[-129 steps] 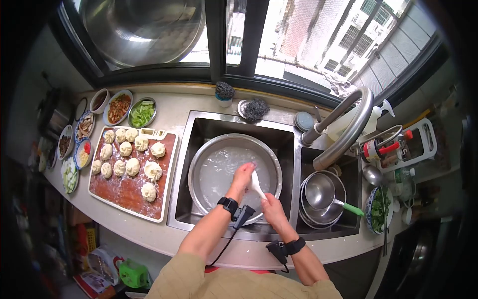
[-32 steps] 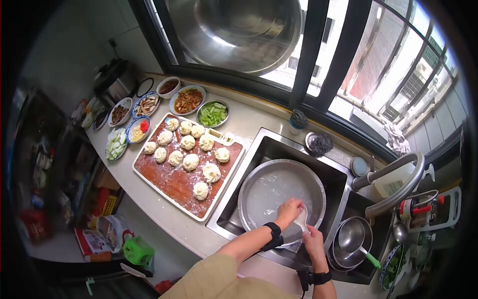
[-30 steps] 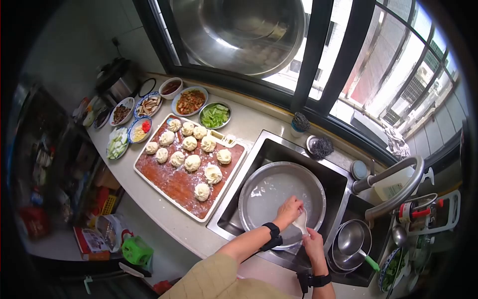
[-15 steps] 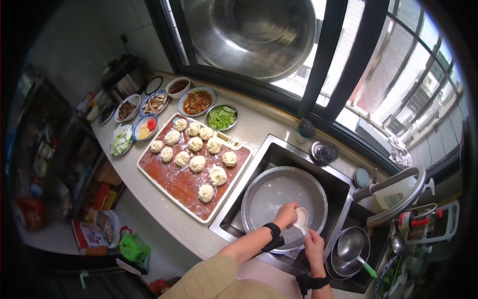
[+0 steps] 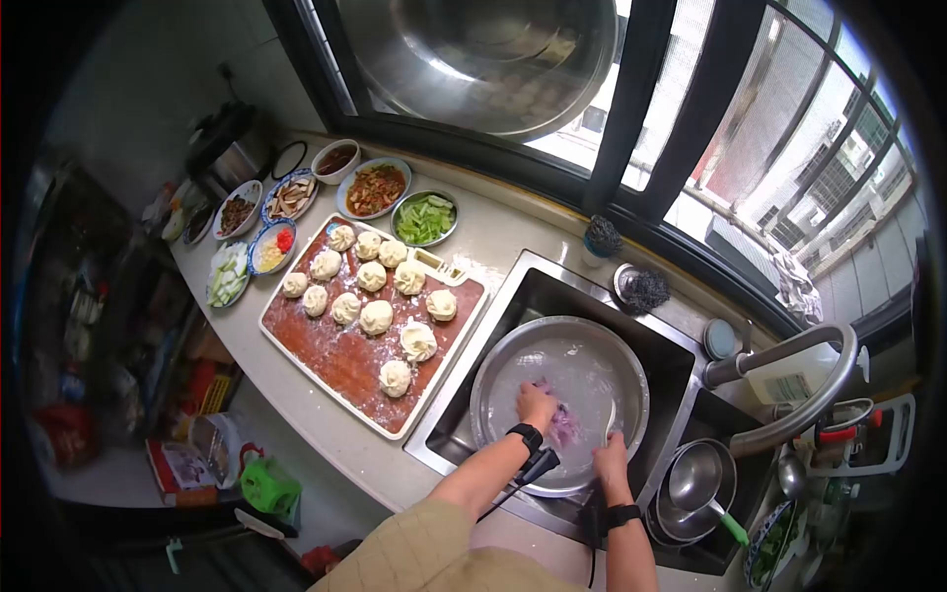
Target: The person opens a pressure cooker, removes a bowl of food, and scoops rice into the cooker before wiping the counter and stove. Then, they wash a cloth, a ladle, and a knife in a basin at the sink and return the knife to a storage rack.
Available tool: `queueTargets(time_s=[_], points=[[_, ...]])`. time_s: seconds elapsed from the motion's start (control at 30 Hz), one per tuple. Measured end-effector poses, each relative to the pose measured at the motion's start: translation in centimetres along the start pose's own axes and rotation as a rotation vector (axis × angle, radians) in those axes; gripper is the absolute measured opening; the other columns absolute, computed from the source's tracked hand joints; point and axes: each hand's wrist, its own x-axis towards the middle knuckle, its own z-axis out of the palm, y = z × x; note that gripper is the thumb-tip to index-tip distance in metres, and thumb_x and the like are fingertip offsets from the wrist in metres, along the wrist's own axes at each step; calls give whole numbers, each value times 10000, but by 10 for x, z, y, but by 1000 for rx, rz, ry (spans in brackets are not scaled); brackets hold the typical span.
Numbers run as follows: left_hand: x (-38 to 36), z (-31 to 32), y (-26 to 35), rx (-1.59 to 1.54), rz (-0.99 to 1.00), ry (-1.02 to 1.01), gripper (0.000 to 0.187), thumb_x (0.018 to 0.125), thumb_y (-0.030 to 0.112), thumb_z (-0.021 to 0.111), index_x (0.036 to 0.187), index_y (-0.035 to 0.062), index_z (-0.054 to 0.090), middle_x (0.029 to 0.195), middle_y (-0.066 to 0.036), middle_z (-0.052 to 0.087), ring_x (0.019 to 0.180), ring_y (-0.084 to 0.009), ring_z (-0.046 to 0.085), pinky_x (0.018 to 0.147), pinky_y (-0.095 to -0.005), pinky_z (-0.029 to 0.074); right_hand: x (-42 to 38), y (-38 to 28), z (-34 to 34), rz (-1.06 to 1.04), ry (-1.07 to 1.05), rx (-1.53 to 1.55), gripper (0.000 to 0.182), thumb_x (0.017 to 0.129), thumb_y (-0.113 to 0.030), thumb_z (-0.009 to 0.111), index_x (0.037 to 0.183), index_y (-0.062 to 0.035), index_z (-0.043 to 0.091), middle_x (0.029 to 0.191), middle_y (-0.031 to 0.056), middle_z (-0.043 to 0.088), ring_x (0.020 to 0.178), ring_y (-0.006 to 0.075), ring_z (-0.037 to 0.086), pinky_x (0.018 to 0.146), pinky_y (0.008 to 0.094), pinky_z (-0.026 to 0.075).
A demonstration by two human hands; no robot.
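Note:
A wide metal basin of cloudy water sits in the sink. My left hand is down in the basin, its fingers largely hidden. Beside it a blurred pinkish-purple patch shows in the water; whether it is a cloth or something else, I cannot make out. At the basin's near right side, my right hand is closed around a pale spoon, which is seen nearly edge-on above the water. Dark bands circle both wrists, and a cable hangs from them.
Left of the sink, a floured board carries several pleated dough buns. Bowls of chopped food, including greens, line the counter behind it. Right of the basin are the faucet and a metal ladle in a pot. Scrubbers stand by the window.
My left hand has let go of the spoon and moved left and down into the basin. The spoon stays in my right hand, now turned edge-on. The purple patch has appeared.

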Motion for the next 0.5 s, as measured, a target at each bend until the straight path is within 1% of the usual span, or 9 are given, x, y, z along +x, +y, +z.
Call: queueTargets(time_s=[0.07, 0.1, 0.17, 0.2, 0.23, 0.3, 0.33, 0.4, 0.5], points=[[4, 9, -10, -190, -91, -289, 248, 770, 157, 532, 961, -1, 530, 937, -205, 578, 842, -333, 586, 714, -377, 481, 5, -1, 11, 102, -137, 73, 446, 646, -109, 602, 1050, 34, 477, 954, 266, 564, 953, 388, 531, 803, 415, 418], [-8, -8, 10, -190, -91, -288, 248, 770, 157, 532, 961, -1, 530, 937, -205, 578, 842, -333, 586, 714, -377, 481, 6, -2, 9, 101, -138, 74, 446, 646, -109, 602, 1050, 34, 477, 954, 266, 564, 953, 388, 531, 803, 415, 418], [-34, -46, 50, -470, -252, -720, 240, 775, 201, 556, 913, 4, 561, 901, -177, 598, 758, -293, 605, 655, -346, 490, 1, -3, 1, 93, -155, 129, 388, 682, -154, 585, 1019, 24, 514, 971, 253, 563, 958, 386, 528, 808, 416, 415], [-23, -24, 35, -312, -60, -694, 214, 739, 195, 586, 868, 24, 583, 848, -150, 595, 740, -276, 592, 647, -365, 479, -7, -8, -7, 95, -161, 124, 388, 682, -154, 585, 1019, 24, 514, 971, 253, 563, 958, 386, 528, 808, 416, 415], [-29, -26, 41, -315, -61, -693, 214, 739, 195, 586, 868, 24, 583, 848, -150, 595, 740, -276, 592, 647, -365, 479, -15, -17, -20, 19, -140, -23, 364, 704, -178, 569, 1012, 12, 527, 969, 241, 567, 956, 381, 528, 804, 420, 414], [-40, -29, 52, -49, 713, -559, 199, 705, 167, 577, 867, 51, 571, 798, -113, 578, 775, -285, 564, 696, -386, 450, -28, -26, -38, -63, -115, -170, 345, 726, -202, 553, 1005, -1, 540, 968, 229, 571, 954, 377, 527, 801, 424, 414], [-44, -24, 52, -50, 715, -554, 199, 705, 167, 577, 867, 51, 571, 798, -113, 578, 775, -285, 564, 696, -386, 450, -32, -28, -43, -106, -118, -197, 345, 730, -207, 558, 1005, 1, 543, 956, 214, 579, 944, 361, 536, 799, 415, 418], [-54, -17, 50, -11, 1096, -428, 181, 688, 129, 561, 856, 65, 543, 797, -103, 565, 832, -299, 533, 771, -401, 410, -36, -30, -53, -197, -128, -216, 324, 742, -220, 561, 1001, -26, 551, 915, 208, 587, 920, 349, 545, 780, 416, 424], [-59, -22, 49, 112, 1150, -559, 157, 714, 95, 537, 864, 64, 506, 817, -100, 566, 881, -309, 520, 801, -417, 386, -53, -42, -63, -227, -170, -289, 291, 751, -218, 551, 992, -56, 559, 853, 209, 591, 871, 367, 552, 748, 431, 429]])
